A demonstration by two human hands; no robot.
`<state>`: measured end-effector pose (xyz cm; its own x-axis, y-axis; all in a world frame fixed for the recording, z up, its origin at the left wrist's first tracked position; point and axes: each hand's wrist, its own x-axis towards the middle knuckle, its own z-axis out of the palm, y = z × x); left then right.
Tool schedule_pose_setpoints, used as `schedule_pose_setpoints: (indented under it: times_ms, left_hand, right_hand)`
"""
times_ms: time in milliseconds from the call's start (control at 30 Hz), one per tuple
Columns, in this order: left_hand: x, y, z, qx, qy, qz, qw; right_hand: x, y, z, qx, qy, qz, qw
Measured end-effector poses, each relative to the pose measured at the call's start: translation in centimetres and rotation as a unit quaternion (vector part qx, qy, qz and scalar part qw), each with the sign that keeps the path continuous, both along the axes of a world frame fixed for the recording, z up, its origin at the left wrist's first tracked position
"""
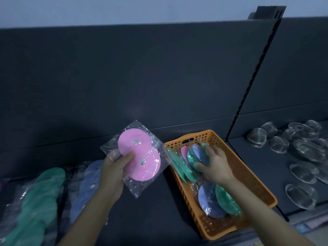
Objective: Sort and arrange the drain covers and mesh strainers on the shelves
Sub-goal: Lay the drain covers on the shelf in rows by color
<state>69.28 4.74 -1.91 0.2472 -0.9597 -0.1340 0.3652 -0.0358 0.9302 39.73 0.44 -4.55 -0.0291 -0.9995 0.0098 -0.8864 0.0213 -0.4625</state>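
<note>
My left hand (116,167) grips a clear bag with two pink drain covers (140,157) and holds it up above the dark shelf. My right hand (215,165) reaches into the orange basket (255,180) and holds a bagged pack of purple and green drain covers (197,154), thumb on its front. More green and pink packs stand on edge in the basket behind it. A purple cover (209,199) and a green one (226,198) lie lower in the basket.
On the shelf at the left lie a row of green covers (40,201) and a row of purple covers (85,189) in bags. Several clear mesh strainers (301,148) fill the right shelf section past the black upright (248,91).
</note>
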Motion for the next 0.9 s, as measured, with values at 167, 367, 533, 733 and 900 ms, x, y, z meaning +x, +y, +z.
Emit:
schedule_pose_setpoints:
  times_ms: [167, 367, 533, 733, 900]
  left_hand:
    - [1.2, 0.8, -1.4, 0.008, 0.001, 0.001, 1.0]
    - [1.5, 1.8, -2.6, 0.045, 0.025, -0.007, 0.999]
    - [1.3, 2.9, -3.1, 0.044, 0.028, -0.018, 0.998]
    - [1.5, 3.6, -3.7, 0.057, 0.021, -0.017, 0.998]
    - [1.3, 4.1, -4.0, 0.068, 0.01, -0.022, 0.997]
  right_hand:
    - [-0.2, -1.9, -0.8, 0.066, -0.045, 0.003, 0.997]
    - [-0.2, -2.7, -0.6, 0.015, -0.037, -0.031, 0.999]
    - [0.3, -2.5, -0.6, -0.011, -0.017, -0.009, 1.0]
    - [0.5, -1.3, 0.2, 0.006, -0.017, 0.036, 0.999]
    - [0.4, 0.1, 1.7, 0.086, -0.014, 0.092, 0.992]
